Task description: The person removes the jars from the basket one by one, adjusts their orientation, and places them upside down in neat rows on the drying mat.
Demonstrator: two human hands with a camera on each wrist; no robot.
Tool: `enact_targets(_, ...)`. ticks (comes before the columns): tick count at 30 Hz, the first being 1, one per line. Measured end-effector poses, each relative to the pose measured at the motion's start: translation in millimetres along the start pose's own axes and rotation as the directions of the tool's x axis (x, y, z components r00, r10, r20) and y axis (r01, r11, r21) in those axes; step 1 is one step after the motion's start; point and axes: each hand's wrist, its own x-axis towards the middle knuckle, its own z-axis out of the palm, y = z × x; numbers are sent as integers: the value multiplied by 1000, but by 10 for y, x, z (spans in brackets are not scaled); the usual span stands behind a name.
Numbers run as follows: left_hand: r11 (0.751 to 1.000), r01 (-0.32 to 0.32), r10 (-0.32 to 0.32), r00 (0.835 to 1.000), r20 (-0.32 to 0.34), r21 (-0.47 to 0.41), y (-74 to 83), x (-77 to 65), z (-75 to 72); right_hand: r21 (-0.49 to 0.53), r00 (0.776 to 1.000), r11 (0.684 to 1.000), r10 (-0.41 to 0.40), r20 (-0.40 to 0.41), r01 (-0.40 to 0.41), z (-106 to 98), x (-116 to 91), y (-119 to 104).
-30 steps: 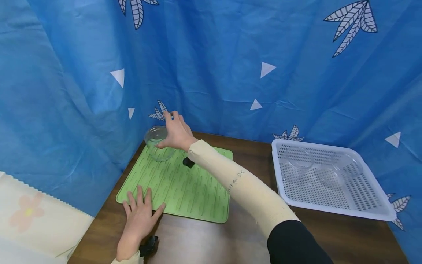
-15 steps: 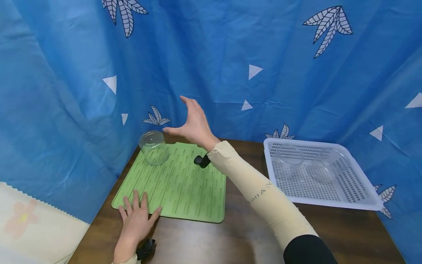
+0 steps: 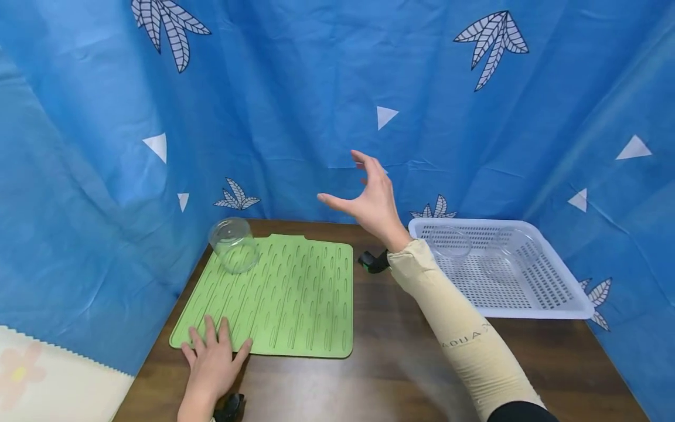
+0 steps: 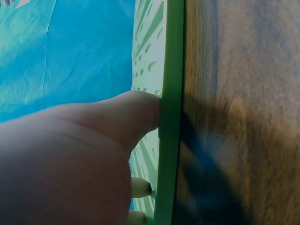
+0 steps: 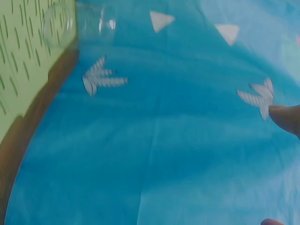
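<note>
On the far left corner of the green ridged mat (image 3: 295, 293) stands a clear, see-through cup or jar (image 3: 234, 245); it also shows at the upper left of the right wrist view. My left hand (image 3: 210, 360) rests with spread fingers on the mat's near left edge. In the left wrist view its thumb (image 4: 140, 108) touches the mat's rim. My right hand (image 3: 373, 199) is in the air between the mat and the white basket (image 3: 566, 293), thumb and fingers spread apart, holding nothing.
Two clear containers, one on the left (image 3: 450, 243) and one on the right (image 3: 514, 252), are in the perforated basket at the right of the wooden table (image 3: 390, 375). A blue patterned curtain (image 3: 295, 105) hangs behind and at both sides.
My right hand has let go of the clear cup at the mat's far left corner and moved right, toward the basket. The left hand stays on the mat's edge. The head view has shifted.
</note>
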Motion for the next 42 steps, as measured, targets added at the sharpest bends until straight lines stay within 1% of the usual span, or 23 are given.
enact_targets(3,1000,2,-2,1000,5,10,-5,-4,25,12,998,1000,19,-62,-18,-198,-44,131)
enact_targets(9,1000,3,-3,999,32,14,11,14,2,16,984,996,84,-159,-83,-596,-73,414)
enact_targets(14,1000,1,-1,1000,31,18,23,25,3,2,964,991,129,-232,-132,-912,-165,727)
enact_targets(20,1000,14,-15,999,34,25,32,15,11,5,931,973,222,-289,-231,-1150,-365,1070)
enact_targets(23,1000,9,-10,999,38,22,41,16,5,15,905,957,280,-319,-290,-1232,-467,1213)
enact_targets(27,1000,5,-6,999,38,18,61,14,-6,13,864,928,352,-360,-373,-1301,-577,1377)
enact_targets(30,1000,9,-10,999,34,21,63,8,-10,1,838,901,403,-366,-433,-1304,-648,1483)
enact_targets(33,1000,9,-10,999,34,26,58,9,-10,-2,820,881,441,-364,-474,-1287,-721,1602)
enact_targets(37,1000,16,-17,998,55,24,53,22,-7,13,786,847,499,-364,-532,-1263,-813,1780)
enact_targets(40,999,21,-23,997,73,24,50,35,-6,17,772,821,544,-329,-571,-1253,-872,1880)
enact_targets(42,999,22,-23,997,75,24,50,41,-6,10,774,809,565,-285,-587,-1250,-904,1922)
